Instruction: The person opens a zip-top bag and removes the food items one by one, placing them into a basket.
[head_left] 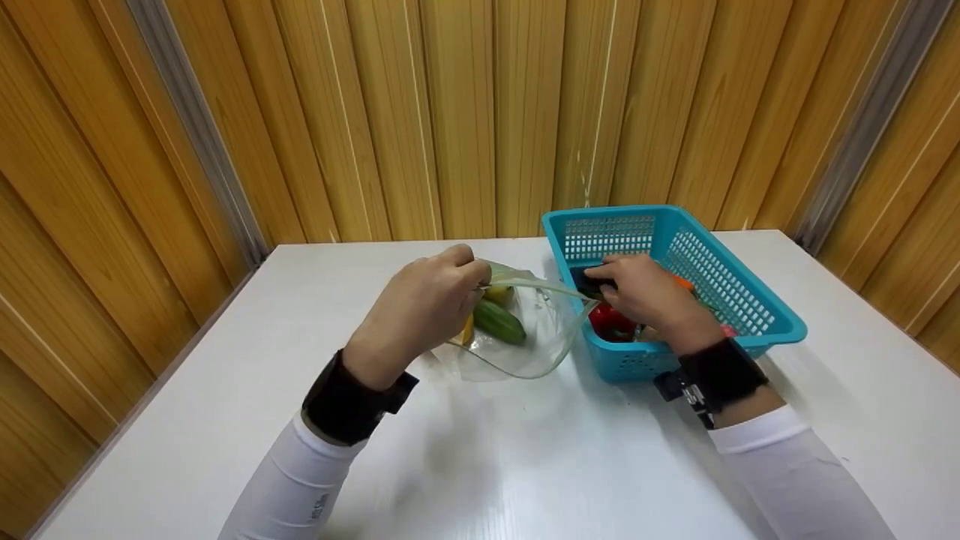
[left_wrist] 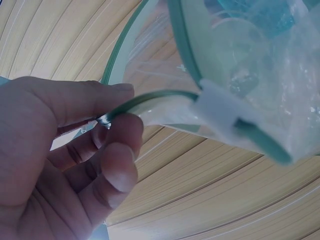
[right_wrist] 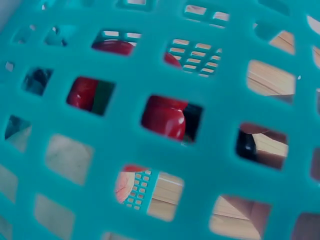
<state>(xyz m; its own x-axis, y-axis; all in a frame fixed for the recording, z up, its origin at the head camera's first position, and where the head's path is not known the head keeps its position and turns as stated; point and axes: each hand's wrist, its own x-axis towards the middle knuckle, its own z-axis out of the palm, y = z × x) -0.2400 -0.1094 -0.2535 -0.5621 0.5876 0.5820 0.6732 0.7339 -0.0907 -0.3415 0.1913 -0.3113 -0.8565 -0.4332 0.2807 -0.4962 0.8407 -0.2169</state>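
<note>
My left hand [head_left: 431, 300] pinches the green-edged rim of a clear zip bag [head_left: 544, 360] between thumb and fingers. A white slider [left_wrist: 225, 110] sits on the zip strip just past the fingertips in the left wrist view. The bag's mouth gapes toward the basket; inside lie a green cucumber [head_left: 499, 322], a yellow piece [head_left: 467, 330] and a yellow-green one [head_left: 500, 293]. My right hand [head_left: 645, 289] reaches into a turquoise basket [head_left: 784, 330], thumb and fingers on a dark glossy vegetable [head_left: 587, 281], like an eggplant. The basket wall hides much of that hand in the right wrist view.
Beside the right hand, a red pepper [head_left: 611, 322] and something orange [head_left: 682, 283] lie in the basket. The basket stands on the right of a white table [head_left: 465, 465], against the bag. A wood-panelled wall [head_left: 465, 120] rises behind the table.
</note>
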